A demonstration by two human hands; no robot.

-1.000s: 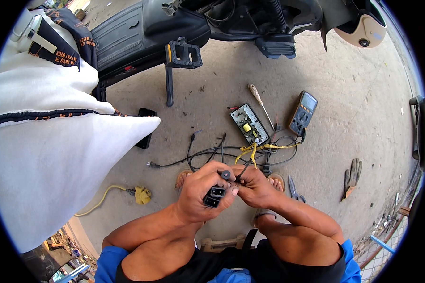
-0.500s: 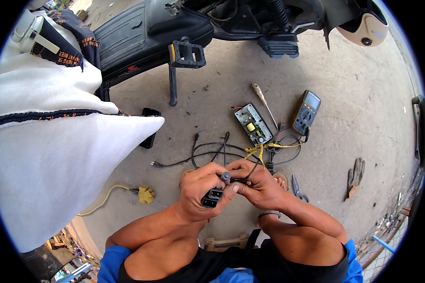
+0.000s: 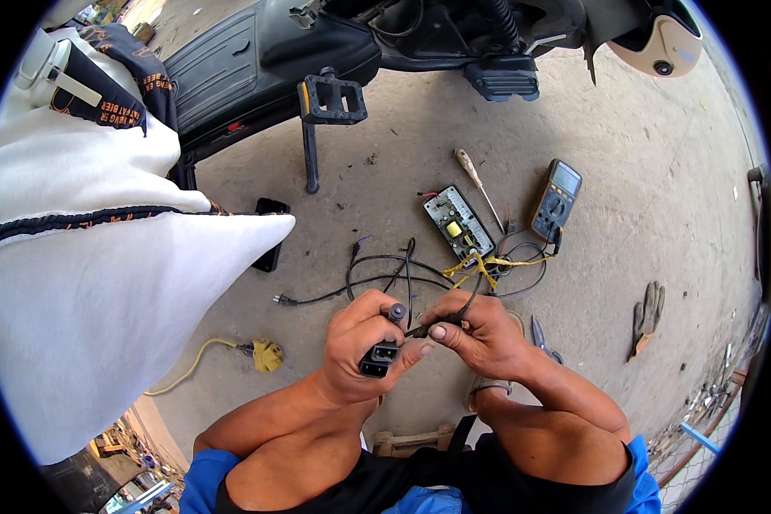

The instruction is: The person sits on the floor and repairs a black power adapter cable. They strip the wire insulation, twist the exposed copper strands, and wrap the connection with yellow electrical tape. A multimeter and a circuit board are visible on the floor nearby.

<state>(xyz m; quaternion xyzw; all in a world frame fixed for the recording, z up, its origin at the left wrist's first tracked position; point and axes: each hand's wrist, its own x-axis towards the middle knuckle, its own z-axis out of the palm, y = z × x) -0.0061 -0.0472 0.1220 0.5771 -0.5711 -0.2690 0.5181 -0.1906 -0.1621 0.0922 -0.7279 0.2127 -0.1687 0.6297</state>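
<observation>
My left hand is closed round a black plug connector with rectangular sockets. Beside it, a round black barrel plug sticks up between the fingers. A short black cable runs across to my right hand, which pinches it between thumb and fingers. From there the cable rises toward a charger-like circuit board in a black case, with yellow strips at its near end. Black power cords lie looped on the ground just beyond my hands.
A multimeter and a screwdriver lie beyond on the right, scissors and a glove nearer. A yellow cord and a phone-like black object lie left. An electric bike stands across the far side.
My hands have moved slightly apart, showing more of the cable between them. The right thumb has shifted along the cable, and the left hand still grips the connectors.
</observation>
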